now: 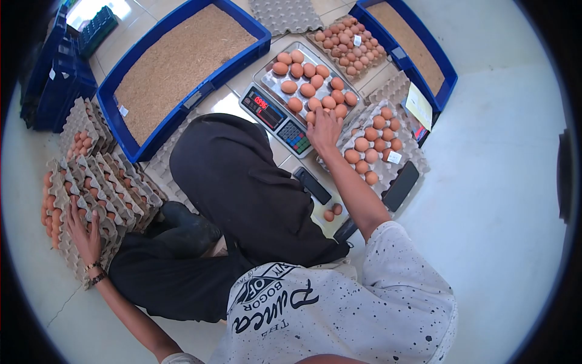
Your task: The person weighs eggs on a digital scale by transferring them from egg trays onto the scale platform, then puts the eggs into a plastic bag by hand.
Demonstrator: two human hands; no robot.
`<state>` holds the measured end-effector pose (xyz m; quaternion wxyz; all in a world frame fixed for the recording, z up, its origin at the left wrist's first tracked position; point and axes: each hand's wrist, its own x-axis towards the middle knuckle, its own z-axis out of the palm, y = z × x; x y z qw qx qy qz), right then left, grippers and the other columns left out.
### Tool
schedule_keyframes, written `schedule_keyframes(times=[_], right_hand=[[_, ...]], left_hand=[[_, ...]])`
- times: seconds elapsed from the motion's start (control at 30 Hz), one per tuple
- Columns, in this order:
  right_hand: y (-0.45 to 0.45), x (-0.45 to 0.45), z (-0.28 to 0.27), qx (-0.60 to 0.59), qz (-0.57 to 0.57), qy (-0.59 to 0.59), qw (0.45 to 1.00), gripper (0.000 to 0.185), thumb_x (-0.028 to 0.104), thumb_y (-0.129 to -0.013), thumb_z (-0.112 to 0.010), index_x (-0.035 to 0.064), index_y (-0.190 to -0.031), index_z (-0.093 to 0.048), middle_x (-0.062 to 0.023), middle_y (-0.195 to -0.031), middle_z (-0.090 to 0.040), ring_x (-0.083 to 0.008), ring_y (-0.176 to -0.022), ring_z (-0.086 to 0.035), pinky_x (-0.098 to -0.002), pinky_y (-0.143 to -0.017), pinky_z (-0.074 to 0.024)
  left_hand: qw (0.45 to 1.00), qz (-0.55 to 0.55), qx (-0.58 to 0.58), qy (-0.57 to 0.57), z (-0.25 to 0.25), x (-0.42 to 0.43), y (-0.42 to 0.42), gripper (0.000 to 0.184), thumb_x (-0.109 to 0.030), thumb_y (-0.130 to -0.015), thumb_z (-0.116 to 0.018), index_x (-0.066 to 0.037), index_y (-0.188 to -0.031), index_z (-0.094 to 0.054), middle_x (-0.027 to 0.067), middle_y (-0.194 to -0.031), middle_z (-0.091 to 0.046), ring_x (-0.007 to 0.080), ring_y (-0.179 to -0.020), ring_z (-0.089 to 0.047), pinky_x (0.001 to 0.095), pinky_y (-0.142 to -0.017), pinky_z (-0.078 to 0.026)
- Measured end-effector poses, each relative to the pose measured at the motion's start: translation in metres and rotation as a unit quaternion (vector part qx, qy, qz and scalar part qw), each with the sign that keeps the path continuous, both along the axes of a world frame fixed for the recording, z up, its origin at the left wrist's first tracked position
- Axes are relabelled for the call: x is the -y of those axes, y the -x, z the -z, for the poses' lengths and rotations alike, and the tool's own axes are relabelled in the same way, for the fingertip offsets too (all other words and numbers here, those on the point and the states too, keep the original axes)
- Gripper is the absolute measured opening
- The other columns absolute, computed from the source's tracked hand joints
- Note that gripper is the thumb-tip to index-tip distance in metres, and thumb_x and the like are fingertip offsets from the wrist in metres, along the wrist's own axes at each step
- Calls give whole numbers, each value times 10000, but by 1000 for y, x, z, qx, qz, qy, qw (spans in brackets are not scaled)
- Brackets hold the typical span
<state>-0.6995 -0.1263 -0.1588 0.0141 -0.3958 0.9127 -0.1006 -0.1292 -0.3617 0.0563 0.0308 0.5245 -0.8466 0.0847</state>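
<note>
My left hand [85, 235] lies with its fingers stretched out against the side of stacked egg trays [115, 200] at the left. Brown eggs [307, 90] lie loose on the metal pan of a digital scale [267, 74], which has a lit red display. At the pan's near edge, my right hand [325, 130] has its fingers bent down around an egg; the fingertips are partly hidden among the eggs. Just right of that hand stands a grey egg tray [348, 141] partly filled with brown eggs and bearing a small white label.
Two blue bins [189, 100] hold a tan, grainy material. A full egg tray [350, 45] sits behind the scale. Near my knee are a phone [312, 185] and two loose eggs [333, 212]. Another dark phone-like slab [401, 186] leans by the right tray. Blue crates [60, 79] stand far left.
</note>
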Motion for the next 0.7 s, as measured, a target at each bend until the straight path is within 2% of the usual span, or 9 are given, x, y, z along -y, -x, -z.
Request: schedule_keyframes(times=[0.7], right_hand=[[1,1,10,17,2,-41,999,332,152,-725,-697,101,-1030,-576,-81,-983,-663,-232,-1047,-511,-387,-810,-328]], left_hand=[[1000,-7,-2,1,1,1,-1,596,-342,-913,-576,-134,-1435,-374,160,-1449,-349,326,-1357,-285,429,-1109,-225]])
